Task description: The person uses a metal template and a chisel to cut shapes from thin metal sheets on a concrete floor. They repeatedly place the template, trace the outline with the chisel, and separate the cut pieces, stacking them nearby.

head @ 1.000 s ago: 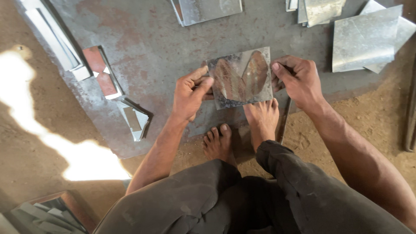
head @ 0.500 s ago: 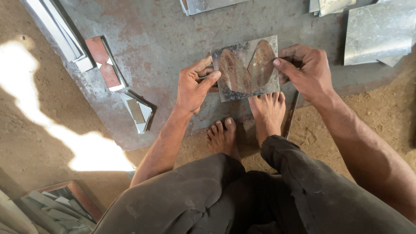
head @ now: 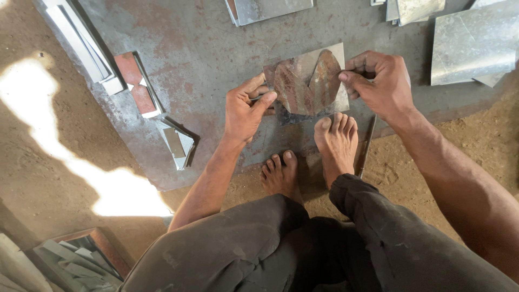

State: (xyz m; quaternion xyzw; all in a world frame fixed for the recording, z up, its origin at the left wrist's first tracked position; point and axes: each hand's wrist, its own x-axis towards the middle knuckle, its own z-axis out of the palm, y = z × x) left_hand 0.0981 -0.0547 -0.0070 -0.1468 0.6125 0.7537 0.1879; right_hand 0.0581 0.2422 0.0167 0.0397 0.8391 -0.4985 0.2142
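A small shiny metal sheet [head: 308, 81] is held over a large rusty steel plate [head: 216, 48] on the ground. My left hand [head: 246, 111] pinches the sheet's left edge with thumb and fingers. My right hand [head: 381, 84] grips its right edge. The sheet mirrors my feet as reddish shapes. My two bare feet [head: 335, 143] rest at the plate's near edge, right below the sheet. I am squatting, with dark trousers [head: 303, 249] filling the bottom of the view.
Folded metal pieces [head: 178, 141] and a red-brown piece [head: 136, 84] lie at left on the plate. Long metal strips [head: 81, 40] sit far left. Larger sheets [head: 476, 46] lie at the right and top. A thin rod [head: 367, 146] lies beside my right foot. A box of offcuts [head: 70, 262] stands at bottom left.
The view has shifted slightly, so everything sits a little lower and to the right. Both hands keep their hold on the sheet, which has barely moved.
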